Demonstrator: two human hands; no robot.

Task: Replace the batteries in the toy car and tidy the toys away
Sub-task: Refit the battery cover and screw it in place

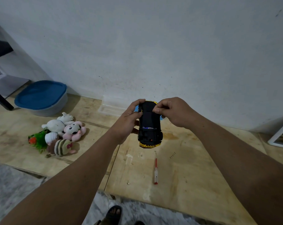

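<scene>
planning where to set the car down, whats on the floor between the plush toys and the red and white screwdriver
Head view: the wooden floor between the plush toys and the screwdriver holds no object; only the person's left forearm crosses above that stretch.

Toy car [149, 125] above plywood [186, 168]; screwdriver [156, 170] below; plush pile [62, 133] left, tub [41, 97] behind.

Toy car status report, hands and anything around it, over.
Left grip and right grip both holding the black-and-gold plastic toy car, underside up. Red-and-white screwdriver lies on the wooden board below. Nothing in the way.
</scene>
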